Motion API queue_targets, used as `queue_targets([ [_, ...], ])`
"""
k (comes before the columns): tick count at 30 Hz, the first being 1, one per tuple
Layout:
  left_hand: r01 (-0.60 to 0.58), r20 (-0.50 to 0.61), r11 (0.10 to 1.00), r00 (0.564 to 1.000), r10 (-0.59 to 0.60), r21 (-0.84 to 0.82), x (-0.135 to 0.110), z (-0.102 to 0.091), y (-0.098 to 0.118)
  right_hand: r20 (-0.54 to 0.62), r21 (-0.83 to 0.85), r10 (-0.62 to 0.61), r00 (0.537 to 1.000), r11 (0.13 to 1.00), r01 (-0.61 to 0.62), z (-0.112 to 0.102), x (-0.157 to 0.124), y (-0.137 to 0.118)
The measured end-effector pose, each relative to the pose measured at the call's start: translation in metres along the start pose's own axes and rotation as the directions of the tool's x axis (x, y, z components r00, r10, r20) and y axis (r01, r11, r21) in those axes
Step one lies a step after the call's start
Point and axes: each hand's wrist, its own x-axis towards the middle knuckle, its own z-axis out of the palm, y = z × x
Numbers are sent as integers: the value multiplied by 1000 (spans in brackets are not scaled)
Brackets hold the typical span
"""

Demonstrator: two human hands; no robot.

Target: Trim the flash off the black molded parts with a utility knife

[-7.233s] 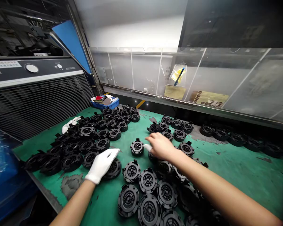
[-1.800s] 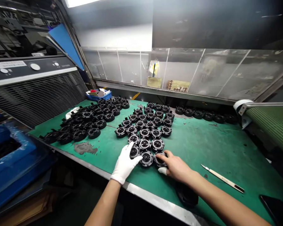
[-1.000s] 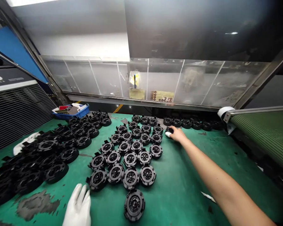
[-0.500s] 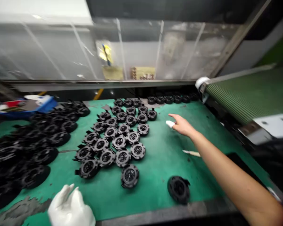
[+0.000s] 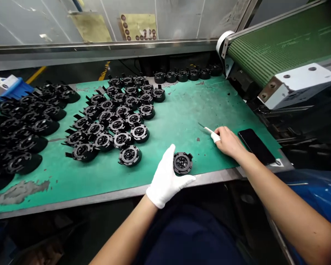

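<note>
My left hand [image 5: 167, 180], in a white glove, is open at the near table edge, thumb and fingers apart. Between them a round black plastic part [image 5: 182, 163] with a side tab lies on the green mat. The fingers are close to its left side; I cannot tell whether they touch it. My right hand [image 5: 228, 141], bare except for a white cover on one finger, is closed on the pale handle of a small craft knife [image 5: 209, 130]. The knife's thin blade points away to the left. A single similar black part [image 5: 130, 155] sits left of my gloved hand.
Rows of black parts [image 5: 117, 125] cover the mat's middle, with more parts [image 5: 30, 127] at left. Others line the back edge [image 5: 182, 75]. A black phone [image 5: 256, 146] lies right of my right hand. A green conveyor [image 5: 287, 40] and blue bin [image 5: 16, 90] flank the table.
My left hand has moved right to the separate black part and opened beside it. My right hand has come down and back toward me onto the knife. The view has tilted downward.
</note>
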Motion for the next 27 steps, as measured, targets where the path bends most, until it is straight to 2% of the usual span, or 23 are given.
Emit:
queue_targets([
  [3,4,-71,1000,997,-4,3,2,17,-2,-62,100,5,998,995,1,1,-12,6],
  [6,-4,-122,1000,993,6,20,1,25,-4,-137,190,37,990,982,-11,8,-23,8],
  [10,-6,-142,999,990,14,51,1,26,-5,-182,277,36,983,961,16,17,-29,5],
  [17,5,-146,997,989,7,76,2,24,0,-170,352,-25,985,932,84,11,-30,3],
  [19,6,-146,997,989,6,82,3,24,1,-176,342,6,984,938,55,10,-31,4],
  [22,7,-140,996,990,5,88,4,23,4,-195,339,122,973,940,-50,11,-33,5],
  [27,-8,-146,996,989,20,88,5,23,4,-173,525,244,954,843,-120,9,-34,-2],
])
